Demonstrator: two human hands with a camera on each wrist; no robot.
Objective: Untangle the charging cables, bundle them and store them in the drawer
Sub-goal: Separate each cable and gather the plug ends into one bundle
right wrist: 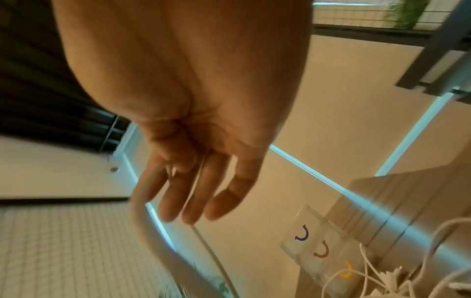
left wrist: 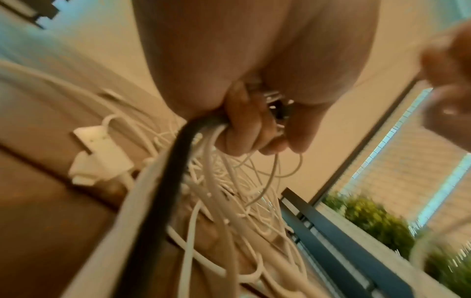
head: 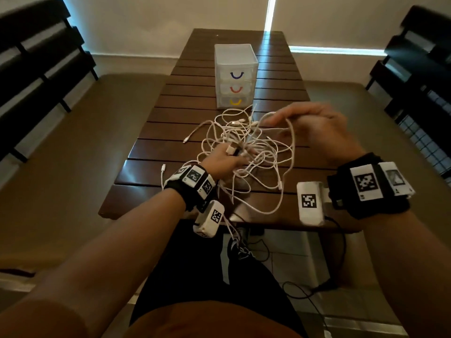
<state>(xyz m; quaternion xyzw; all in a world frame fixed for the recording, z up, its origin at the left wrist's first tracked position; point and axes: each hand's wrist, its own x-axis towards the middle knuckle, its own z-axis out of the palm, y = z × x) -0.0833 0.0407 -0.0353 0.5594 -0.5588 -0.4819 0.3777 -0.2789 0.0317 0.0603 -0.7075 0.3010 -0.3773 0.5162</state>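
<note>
Your left hand [head: 223,161] is clutching the tangled cables [head: 246,152] before the drawer unit [head: 235,76]; your blurred right hand [head: 314,129] is lifting one strand over loosely extended fingers [right wrist: 193,201].

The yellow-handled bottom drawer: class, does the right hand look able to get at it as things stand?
Probably yes, but not freely. The right hand is raised with a white cable looped over its fingers, and the cable tangle lies right before the yellow-handled drawer, so it would likely drag cables along.

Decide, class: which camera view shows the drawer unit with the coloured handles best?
The head view: the drawer unit stands whole and upright on the table. The right wrist view shows it small and tilted; the left wrist view misses it.
</note>
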